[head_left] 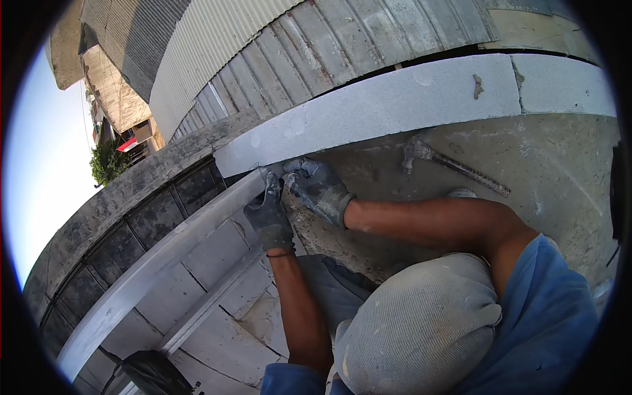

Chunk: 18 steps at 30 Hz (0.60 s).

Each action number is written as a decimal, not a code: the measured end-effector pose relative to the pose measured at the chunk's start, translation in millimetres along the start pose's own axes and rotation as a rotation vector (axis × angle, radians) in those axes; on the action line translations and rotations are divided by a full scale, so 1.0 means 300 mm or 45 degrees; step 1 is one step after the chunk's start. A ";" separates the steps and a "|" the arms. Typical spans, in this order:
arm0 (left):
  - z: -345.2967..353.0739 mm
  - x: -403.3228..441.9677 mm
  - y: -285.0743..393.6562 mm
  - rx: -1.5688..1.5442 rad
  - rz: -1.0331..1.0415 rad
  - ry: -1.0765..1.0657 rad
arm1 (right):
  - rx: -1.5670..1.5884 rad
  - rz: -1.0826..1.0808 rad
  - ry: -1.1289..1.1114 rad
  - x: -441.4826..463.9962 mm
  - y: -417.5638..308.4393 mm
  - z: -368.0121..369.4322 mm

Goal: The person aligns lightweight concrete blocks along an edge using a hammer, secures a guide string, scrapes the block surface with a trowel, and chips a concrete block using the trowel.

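A long, pale, metallic-looking bar [168,253] runs diagonally, its upper end beside a row of white blocks [375,108]. My left hand [270,220], in a dark grey glove, is at that end with its fingers and thumb bent against the bar. My right hand [319,187], gloved likewise and dusty, is closed just to the right, close to the bar's end. Its curled fingers hide whatever may be in them. A hammer [454,164] with a worn, dirty handle lies on the grey concrete surface [559,158], right of my hands.
Corrugated roofing sheets [368,39] stretch beyond the blocks. Below the bar are a second rail [210,296], pale blocks [224,342] and a black object [155,372]. Rounded ribbed pale cloth [421,322] fills the lower middle. A dark curved ledge [105,204] edges the left side.
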<state>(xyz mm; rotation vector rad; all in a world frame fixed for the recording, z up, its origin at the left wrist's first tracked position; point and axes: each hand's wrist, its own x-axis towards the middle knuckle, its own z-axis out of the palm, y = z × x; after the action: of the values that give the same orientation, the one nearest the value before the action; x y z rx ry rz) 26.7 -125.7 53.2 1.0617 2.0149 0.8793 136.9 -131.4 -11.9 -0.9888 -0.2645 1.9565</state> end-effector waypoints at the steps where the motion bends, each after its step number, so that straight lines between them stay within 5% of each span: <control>1: -0.003 0.005 -0.008 0.012 0.042 0.006 | 0.003 -0.004 0.001 0.001 -0.005 0.000; 16: 0.013 -0.019 0.010 -0.043 0.063 0.092 | -0.374 -0.391 0.118 -0.085 0.028 0.046; 18: 0.007 -0.019 0.006 -0.040 0.082 0.071 | -0.698 -0.436 0.033 -0.117 0.034 0.061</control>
<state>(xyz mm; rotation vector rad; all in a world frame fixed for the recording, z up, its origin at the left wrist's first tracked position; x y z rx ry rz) 31.5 -129.3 55.1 1.1008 2.0161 0.9806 126.8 -161.8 13.7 -1.2153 -0.9289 1.5813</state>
